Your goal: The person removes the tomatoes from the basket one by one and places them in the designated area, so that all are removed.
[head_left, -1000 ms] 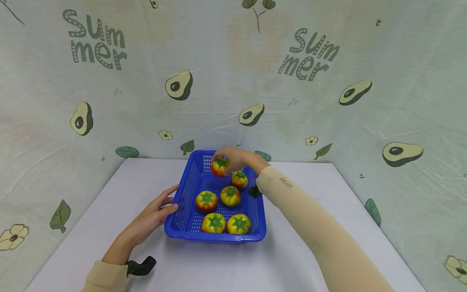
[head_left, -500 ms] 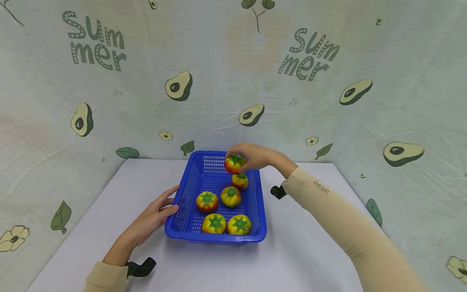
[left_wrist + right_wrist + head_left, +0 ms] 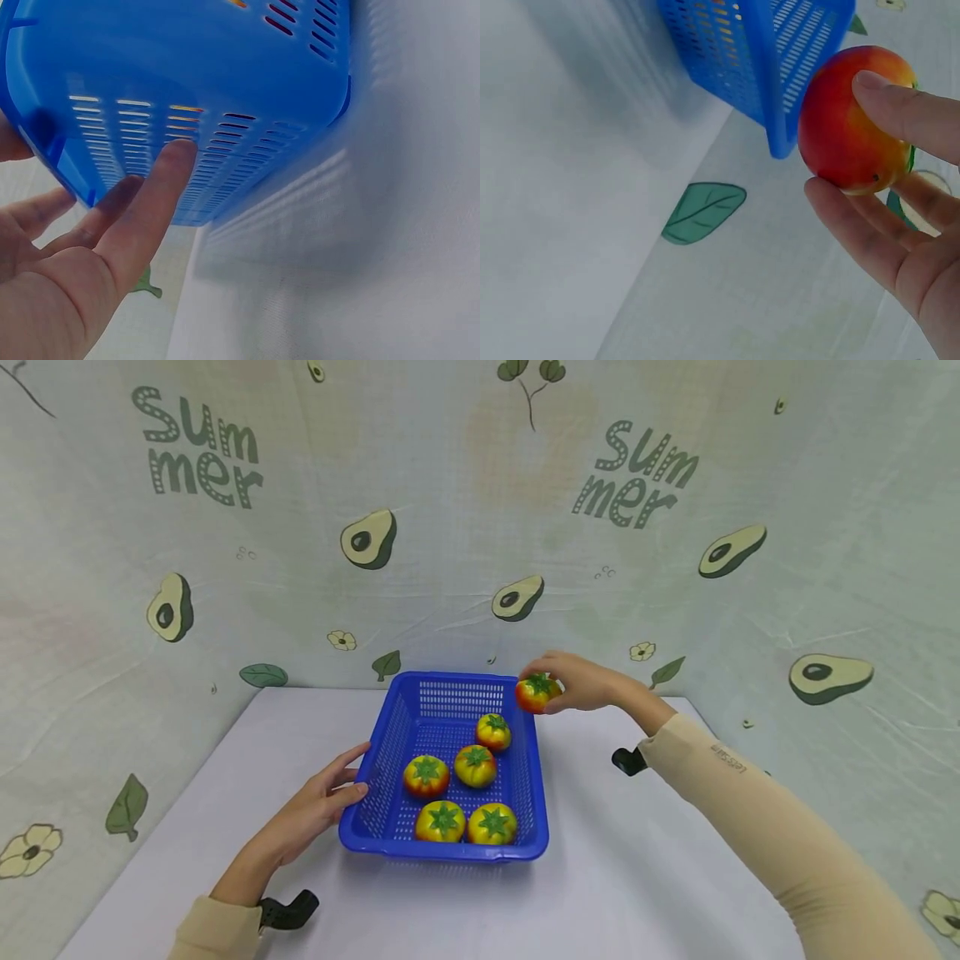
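Observation:
My right hand (image 3: 583, 683) pinches a red-yellow tomato (image 3: 534, 695) with a green star-shaped top, at the basket's back right corner. In the right wrist view, the thumb lies on one side of this tomato (image 3: 840, 124) and fingers on the other, close beside the basket's rim. The blue plastic basket (image 3: 450, 850) has slotted walls. Inside it lie several more tomatoes (image 3: 427, 776), mostly towards the front and right. My left hand (image 3: 311, 810) touches the basket's left side; in the left wrist view its extended fingers (image 3: 154, 199) rest against the slotted wall.
The basket stands on a white table (image 3: 637, 860). A pale cloth (image 3: 450, 468) printed with avocados, leaves and lettering hangs behind and at both sides. Each wrist carries a black camera mount (image 3: 291, 910).
My right hand has carried the tomato from above the basket's back middle rightward to its right rim. The left hand, the basket and the other tomatoes have stayed where they were.

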`<action>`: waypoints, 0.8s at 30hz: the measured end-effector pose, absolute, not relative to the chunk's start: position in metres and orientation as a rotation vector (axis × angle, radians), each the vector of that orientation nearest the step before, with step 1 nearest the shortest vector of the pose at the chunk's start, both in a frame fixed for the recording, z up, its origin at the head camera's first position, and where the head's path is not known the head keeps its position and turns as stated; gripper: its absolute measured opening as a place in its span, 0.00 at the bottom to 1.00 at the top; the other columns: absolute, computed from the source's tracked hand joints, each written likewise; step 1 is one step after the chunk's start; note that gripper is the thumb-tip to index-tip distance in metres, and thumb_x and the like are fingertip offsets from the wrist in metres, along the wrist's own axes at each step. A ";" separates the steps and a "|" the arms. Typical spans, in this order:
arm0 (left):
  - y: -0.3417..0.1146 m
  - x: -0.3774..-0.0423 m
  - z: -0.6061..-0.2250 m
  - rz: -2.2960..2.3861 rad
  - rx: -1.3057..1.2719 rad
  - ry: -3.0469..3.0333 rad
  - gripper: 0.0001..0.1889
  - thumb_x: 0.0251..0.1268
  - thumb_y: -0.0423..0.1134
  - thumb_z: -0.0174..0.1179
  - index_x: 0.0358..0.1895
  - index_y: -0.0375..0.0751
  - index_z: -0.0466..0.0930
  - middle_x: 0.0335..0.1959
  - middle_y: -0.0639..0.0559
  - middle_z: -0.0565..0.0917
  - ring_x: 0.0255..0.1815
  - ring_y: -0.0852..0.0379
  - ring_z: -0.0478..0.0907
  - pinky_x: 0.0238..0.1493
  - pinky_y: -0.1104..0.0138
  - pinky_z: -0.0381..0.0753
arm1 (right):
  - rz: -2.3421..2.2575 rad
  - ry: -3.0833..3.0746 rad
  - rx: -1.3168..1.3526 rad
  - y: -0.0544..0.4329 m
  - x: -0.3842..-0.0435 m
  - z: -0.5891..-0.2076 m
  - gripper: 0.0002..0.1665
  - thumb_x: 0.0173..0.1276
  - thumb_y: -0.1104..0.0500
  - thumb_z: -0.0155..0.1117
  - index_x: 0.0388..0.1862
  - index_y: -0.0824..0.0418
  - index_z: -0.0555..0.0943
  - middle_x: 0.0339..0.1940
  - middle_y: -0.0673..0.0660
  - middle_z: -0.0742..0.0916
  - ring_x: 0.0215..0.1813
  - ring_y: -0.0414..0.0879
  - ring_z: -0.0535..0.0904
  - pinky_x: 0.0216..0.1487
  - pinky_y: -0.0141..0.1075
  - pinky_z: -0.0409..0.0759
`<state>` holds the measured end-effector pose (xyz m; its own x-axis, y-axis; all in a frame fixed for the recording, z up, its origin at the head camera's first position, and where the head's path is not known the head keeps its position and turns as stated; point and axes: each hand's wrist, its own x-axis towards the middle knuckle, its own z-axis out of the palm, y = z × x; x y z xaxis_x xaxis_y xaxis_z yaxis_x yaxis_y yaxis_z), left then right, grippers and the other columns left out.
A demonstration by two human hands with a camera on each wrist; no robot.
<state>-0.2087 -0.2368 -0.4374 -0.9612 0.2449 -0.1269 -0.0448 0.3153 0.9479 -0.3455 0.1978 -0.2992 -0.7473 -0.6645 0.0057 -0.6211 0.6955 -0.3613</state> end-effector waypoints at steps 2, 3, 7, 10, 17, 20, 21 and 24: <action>-0.237 -0.209 -0.437 1.698 0.185 2.333 0.39 0.81 0.50 0.59 0.88 0.58 0.50 0.80 0.31 0.62 0.75 0.30 0.70 0.68 0.41 0.79 | -0.530 2.788 -1.042 0.205 -0.346 -0.301 0.33 0.67 0.67 0.77 0.71 0.58 0.80 0.64 0.63 0.81 0.67 0.61 0.76 0.67 0.59 0.81; -0.237 -0.209 -0.437 1.699 0.187 2.331 0.39 0.81 0.50 0.59 0.88 0.58 0.50 0.80 0.30 0.61 0.75 0.29 0.69 0.68 0.41 0.79 | -0.529 2.793 -1.030 0.208 -0.346 -0.302 0.33 0.67 0.67 0.77 0.71 0.58 0.80 0.64 0.63 0.81 0.67 0.61 0.76 0.67 0.58 0.82; -0.236 -0.208 -0.437 1.695 0.184 2.331 0.40 0.81 0.50 0.59 0.88 0.58 0.50 0.81 0.30 0.60 0.77 0.27 0.66 0.69 0.40 0.78 | -0.535 2.803 -1.000 0.220 -0.347 -0.307 0.34 0.67 0.68 0.76 0.71 0.59 0.80 0.65 0.64 0.81 0.67 0.62 0.77 0.66 0.59 0.82; -0.236 -0.208 -0.437 1.693 0.175 2.334 0.40 0.81 0.50 0.59 0.88 0.59 0.50 0.82 0.30 0.59 0.78 0.27 0.65 0.70 0.38 0.77 | -0.536 2.814 -0.975 0.227 -0.349 -0.310 0.34 0.67 0.69 0.76 0.71 0.60 0.80 0.65 0.65 0.81 0.67 0.62 0.77 0.66 0.59 0.82; -0.237 -0.207 -0.437 1.700 0.165 2.328 0.40 0.81 0.50 0.59 0.88 0.59 0.50 0.82 0.30 0.60 0.77 0.27 0.66 0.70 0.38 0.76 | -0.531 2.824 -0.912 0.242 -0.355 -0.318 0.34 0.67 0.68 0.76 0.71 0.59 0.80 0.66 0.65 0.81 0.66 0.63 0.77 0.66 0.59 0.82; -0.238 -0.207 -0.438 1.704 0.163 2.328 0.40 0.80 0.50 0.60 0.88 0.59 0.50 0.81 0.30 0.61 0.77 0.28 0.67 0.69 0.39 0.78 | -0.534 2.817 -0.891 0.248 -0.357 -0.323 0.34 0.67 0.68 0.76 0.72 0.59 0.79 0.67 0.65 0.81 0.67 0.63 0.77 0.66 0.60 0.82; -0.238 -0.207 -0.438 1.702 0.164 2.328 0.40 0.80 0.50 0.60 0.88 0.59 0.50 0.81 0.30 0.61 0.77 0.28 0.67 0.69 0.39 0.78 | -0.533 2.815 -0.886 0.250 -0.358 -0.324 0.34 0.67 0.68 0.76 0.72 0.59 0.79 0.67 0.65 0.81 0.67 0.63 0.77 0.66 0.60 0.82; -0.238 -0.208 -0.438 1.700 0.170 2.328 0.40 0.80 0.50 0.59 0.88 0.59 0.50 0.81 0.30 0.61 0.77 0.28 0.67 0.69 0.39 0.78 | -0.531 2.810 -0.863 0.255 -0.360 -0.329 0.34 0.68 0.67 0.76 0.72 0.60 0.79 0.68 0.66 0.80 0.67 0.64 0.77 0.65 0.61 0.82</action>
